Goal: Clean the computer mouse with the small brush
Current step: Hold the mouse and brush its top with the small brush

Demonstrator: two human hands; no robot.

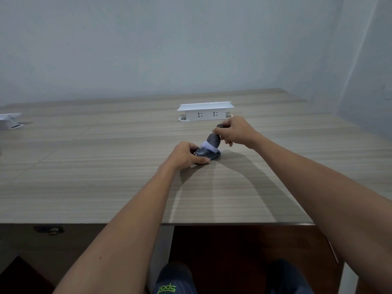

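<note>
Computer mouse [209, 155] sits mid-desk [84, 166], pinned by the left hand [186, 154] at its seven o'clock side. Right hand [235, 130] grips the small brush [212, 142], bristles touching the top — brushing underway; next, I'd judge, sweep toward the far end.

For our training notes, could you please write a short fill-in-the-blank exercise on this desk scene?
1. The left hand steadies the ____ on the desk.
2. The right hand holds the small ____ by its handle.
3. The white socket box shows ____ outlets on its front.

Missing words: mouse; brush; two
</note>
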